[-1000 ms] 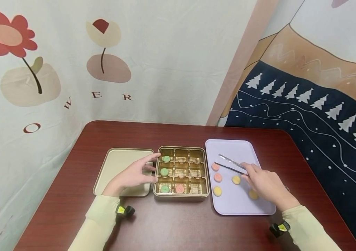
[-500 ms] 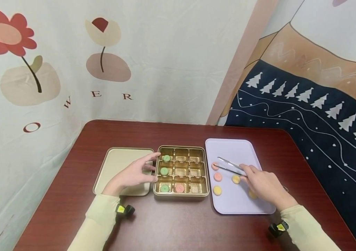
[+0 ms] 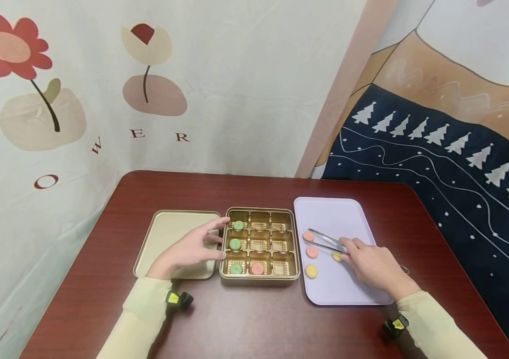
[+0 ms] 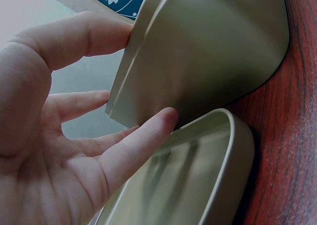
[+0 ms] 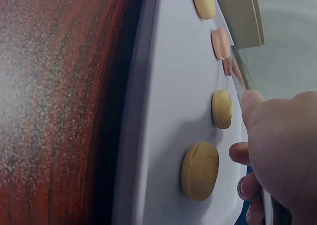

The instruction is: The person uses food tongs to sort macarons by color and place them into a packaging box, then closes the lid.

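A dark red wood-grain table (image 3: 254, 319) stands against a cream cloth backdrop (image 3: 218, 75) printed with flowers and the readable letters "O W E R", beside a second hanging (image 3: 438, 149) with white trees on navy. On it sit an open gold lid (image 3: 169, 239), a gold tin (image 3: 259, 245) of 9 compartments holding 3 green discs and 1 pink one, and a lilac tray (image 3: 348, 219) with pink and yellow discs.

The left hand (image 3: 190, 249) steadies the tin's left wall with spread fingers, while the right hand (image 3: 373, 264) pinches metal tongs (image 3: 324, 239), their tips at the far pink disc (image 3: 308, 235) on the tray.
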